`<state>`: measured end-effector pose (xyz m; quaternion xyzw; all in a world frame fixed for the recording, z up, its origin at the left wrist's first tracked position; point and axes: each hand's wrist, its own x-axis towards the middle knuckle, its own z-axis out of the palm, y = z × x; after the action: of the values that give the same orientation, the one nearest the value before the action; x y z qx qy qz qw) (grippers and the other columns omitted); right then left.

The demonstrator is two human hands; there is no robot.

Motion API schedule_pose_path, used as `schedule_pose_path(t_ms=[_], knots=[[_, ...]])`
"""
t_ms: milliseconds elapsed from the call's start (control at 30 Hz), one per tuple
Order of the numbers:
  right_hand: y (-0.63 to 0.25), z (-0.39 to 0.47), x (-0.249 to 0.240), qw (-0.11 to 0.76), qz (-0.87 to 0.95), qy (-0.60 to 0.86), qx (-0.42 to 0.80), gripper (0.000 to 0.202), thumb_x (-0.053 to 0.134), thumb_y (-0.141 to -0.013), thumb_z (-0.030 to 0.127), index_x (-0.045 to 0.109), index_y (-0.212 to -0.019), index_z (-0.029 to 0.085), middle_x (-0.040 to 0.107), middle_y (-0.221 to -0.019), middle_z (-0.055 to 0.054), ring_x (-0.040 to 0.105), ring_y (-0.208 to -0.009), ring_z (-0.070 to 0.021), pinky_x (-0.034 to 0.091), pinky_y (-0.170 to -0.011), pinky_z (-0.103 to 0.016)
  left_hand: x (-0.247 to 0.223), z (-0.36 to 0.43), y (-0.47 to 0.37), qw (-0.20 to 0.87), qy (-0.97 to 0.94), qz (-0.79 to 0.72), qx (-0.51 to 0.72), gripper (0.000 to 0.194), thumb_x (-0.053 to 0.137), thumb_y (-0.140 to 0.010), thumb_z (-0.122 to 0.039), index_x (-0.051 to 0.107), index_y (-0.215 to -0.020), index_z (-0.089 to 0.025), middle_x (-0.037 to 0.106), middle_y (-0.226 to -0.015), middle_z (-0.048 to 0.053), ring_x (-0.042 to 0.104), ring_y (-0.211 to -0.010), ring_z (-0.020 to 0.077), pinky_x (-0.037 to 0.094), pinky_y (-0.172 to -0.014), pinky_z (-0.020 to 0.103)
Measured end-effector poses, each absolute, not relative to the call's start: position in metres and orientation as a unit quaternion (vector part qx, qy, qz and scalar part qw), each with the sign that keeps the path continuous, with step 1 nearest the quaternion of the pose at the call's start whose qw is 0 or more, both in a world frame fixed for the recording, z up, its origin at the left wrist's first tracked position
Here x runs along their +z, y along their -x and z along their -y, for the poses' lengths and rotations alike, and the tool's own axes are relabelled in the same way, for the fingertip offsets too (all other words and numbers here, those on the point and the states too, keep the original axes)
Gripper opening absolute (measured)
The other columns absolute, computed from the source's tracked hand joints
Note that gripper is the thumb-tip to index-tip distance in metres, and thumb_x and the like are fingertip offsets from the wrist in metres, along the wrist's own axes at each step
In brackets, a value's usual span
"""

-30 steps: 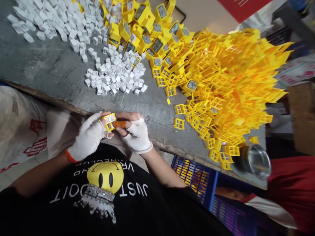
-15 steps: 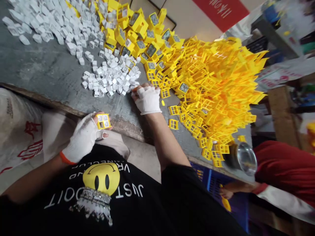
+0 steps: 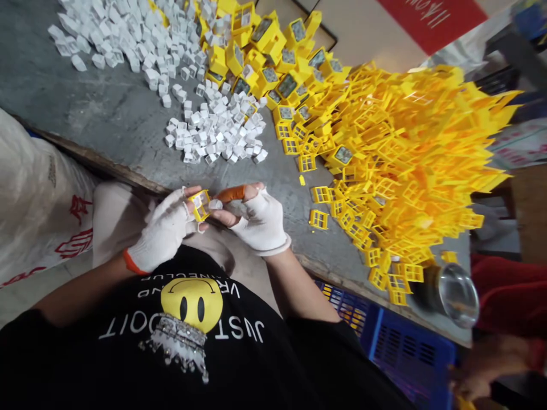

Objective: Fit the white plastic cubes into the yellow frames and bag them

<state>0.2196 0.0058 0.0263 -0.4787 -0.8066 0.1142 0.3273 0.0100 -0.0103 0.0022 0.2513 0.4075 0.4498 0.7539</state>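
Observation:
My left hand [image 3: 164, 228], in a white fingerless glove, grips a small yellow plastic frame [image 3: 200, 205] that has white pieces in part of its openings. Close to the frame's right side, my right hand [image 3: 260, 219] pinches a small white plastic cap [image 3: 215, 204] between thumb and index finger. That index finger has an orange cover. Whether the cap touches the frame is hard to make out. Beyond my hands lies a pile of loose white caps [image 3: 217, 128] on the grey table [image 3: 141, 145].
Yellow boxy parts [image 3: 273, 62] and a large heap of yellow frames [image 3: 397, 148] cover the table's right side. A metal bowl [image 3: 459, 296] stands at the edge, above a blue crate [image 3: 412, 341]. A co-worker's blurred hand [image 3: 482, 364] is at lower right. White sacks [image 3: 38, 188] stand at left.
My right hand has come back from the edge of the white pile to my left hand, now with a white cap in its fingers. The yellow frame has turned in my left hand.

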Motion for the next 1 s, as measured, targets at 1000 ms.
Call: schedule_pose_path(t_ms=[1000], knots=[[-0.271,-0.163,0.047,0.194,0.676,0.710,0.052,0.029,0.061,-0.099,0.024,0.079,-0.122,0.020,0.082,-0.119,-0.011,0.075,-0.110,-0.0279,0.059,-0.099,-0.041,-0.013,-0.020,0.008,0.683,-0.263,-0.469,0.494,0.056,0.091,-0.080,-0.056,0.080,-0.121,-0.020,0.080,-0.118,0.011,0.078,-0.097,0.0253,0.066,-0.075,0.033]])
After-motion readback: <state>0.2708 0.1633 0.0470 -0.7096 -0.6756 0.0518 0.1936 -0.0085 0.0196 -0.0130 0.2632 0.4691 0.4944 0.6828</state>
